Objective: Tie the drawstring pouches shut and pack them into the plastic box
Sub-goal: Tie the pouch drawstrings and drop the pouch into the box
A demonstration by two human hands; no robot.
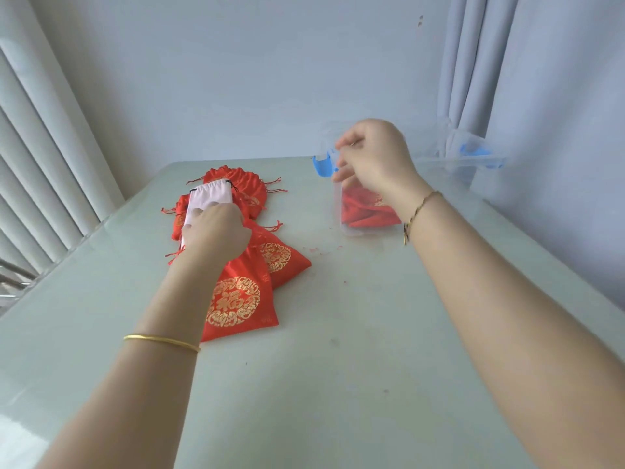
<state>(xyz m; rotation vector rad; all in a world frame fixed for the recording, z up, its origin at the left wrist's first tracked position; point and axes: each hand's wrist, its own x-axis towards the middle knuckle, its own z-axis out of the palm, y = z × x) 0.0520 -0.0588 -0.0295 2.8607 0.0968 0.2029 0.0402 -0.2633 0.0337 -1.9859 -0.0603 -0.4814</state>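
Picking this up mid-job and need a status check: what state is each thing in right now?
box: open, red pouches inside.
lid: off the box's top, behind it.
pink pouch: flat on the red heap, in the grip of the left hand.
red pouches on the table: loose heap, not packed.
right hand: above the box, fingers curled; unclear whether it holds anything.
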